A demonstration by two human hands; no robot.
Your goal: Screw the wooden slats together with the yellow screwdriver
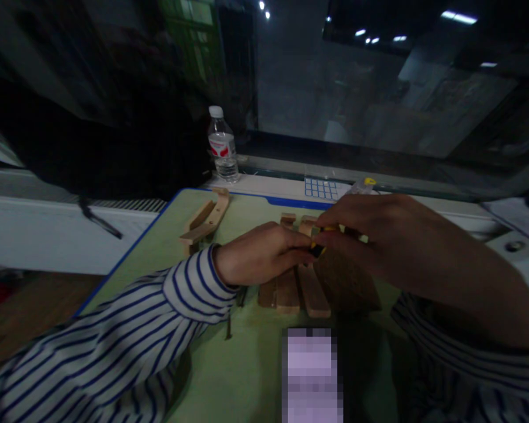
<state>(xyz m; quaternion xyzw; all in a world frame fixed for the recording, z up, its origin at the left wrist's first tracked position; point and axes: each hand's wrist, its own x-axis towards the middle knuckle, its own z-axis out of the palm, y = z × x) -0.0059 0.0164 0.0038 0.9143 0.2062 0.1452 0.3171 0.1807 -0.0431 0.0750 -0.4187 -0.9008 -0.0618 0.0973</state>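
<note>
Left hand [262, 252], right hand [379, 235]: grip pinched on black-yellow item [318, 250] over wooden slats [287, 295]; curved wood piece [214, 221] left of slats.

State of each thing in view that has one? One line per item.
Left hand: fingers closed on yellow-and-black object
Right hand: fingers closed on same object
Yellow-and-black object: held in both hands, partly hidden
Bottle: upright, cap on
Wooden slats: side by side
Curved wooden piece: apart from slats
Phone-shaped thing: pixelated, can't tell
</note>
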